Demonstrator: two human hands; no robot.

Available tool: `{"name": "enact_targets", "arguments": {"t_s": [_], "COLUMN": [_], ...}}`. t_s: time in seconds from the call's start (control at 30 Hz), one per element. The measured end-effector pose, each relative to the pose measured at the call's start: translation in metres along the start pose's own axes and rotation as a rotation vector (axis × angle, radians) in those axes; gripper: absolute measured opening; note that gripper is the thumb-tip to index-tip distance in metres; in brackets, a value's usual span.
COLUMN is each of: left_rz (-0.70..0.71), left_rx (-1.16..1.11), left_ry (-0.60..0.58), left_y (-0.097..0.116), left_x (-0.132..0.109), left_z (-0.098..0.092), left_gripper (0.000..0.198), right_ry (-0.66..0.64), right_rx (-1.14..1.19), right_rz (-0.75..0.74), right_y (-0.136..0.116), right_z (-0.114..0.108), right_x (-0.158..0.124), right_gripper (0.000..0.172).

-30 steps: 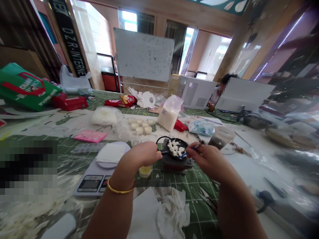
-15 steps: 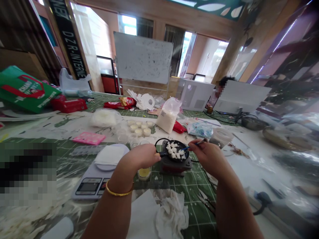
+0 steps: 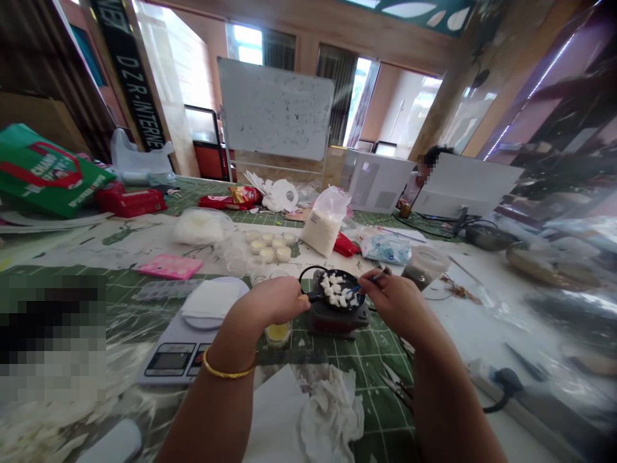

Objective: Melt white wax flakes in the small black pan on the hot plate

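A small black frying pan [image 3: 357,301] rests on a dark little hot plate [image 3: 337,323]. My left hand [image 3: 277,301] is closed around the pan's handle. White chunks [image 3: 333,289] lie in the pan, mostly towards its left and middle. In my right hand [image 3: 388,292], at the pan's right rim, is a thin blue stirring stick [image 3: 355,289], pinched between the fingers. Its tip reaches in among the chunks. Just below my left hand stands a small glass cup of yellow stuff [image 3: 278,334].
Left of the pan sits a kitchen scale [image 3: 169,357] with a white sheet on it. Crumpled tissue [image 3: 332,411] and scissors [image 3: 396,384] lie in front. Behind are several small filled cups [image 3: 274,244] and a bag of white granules [image 3: 325,224]. A power strip [image 3: 520,399] lies at right.
My right hand and the stick have shifted slightly left, further over the pan. A few chunks have moved about in the pan. My left hand keeps its hold on the handle.
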State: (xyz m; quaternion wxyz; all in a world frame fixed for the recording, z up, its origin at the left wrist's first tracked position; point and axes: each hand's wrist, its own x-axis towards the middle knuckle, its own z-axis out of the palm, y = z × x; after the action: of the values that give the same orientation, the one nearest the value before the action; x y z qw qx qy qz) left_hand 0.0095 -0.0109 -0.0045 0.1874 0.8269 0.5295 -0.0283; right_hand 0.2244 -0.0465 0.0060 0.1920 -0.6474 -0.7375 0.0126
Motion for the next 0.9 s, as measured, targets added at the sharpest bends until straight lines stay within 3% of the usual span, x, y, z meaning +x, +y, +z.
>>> {"name": "enact_targets", "arguments": {"t_s": [0.8,0.9], "left_rz": [-0.019,-0.018], "left_rx": [0.012,0.02], "left_ry": [-0.029,-0.035], "left_y": [0.0022,0.0015], "left_x": [-0.0002,0.001], "left_z": [-0.001,0.0], "left_gripper": [0.039,0.039], "right_ry": [-0.049,0.045], "right_rx": [0.02,0.094], "right_rz": [-0.06,-0.012], "right_y": [0.001,0.0032], "right_z": [-0.0039,-0.0019], "right_x": [-0.0027,-0.0011], "right_gripper": [0.028,0.029]}}
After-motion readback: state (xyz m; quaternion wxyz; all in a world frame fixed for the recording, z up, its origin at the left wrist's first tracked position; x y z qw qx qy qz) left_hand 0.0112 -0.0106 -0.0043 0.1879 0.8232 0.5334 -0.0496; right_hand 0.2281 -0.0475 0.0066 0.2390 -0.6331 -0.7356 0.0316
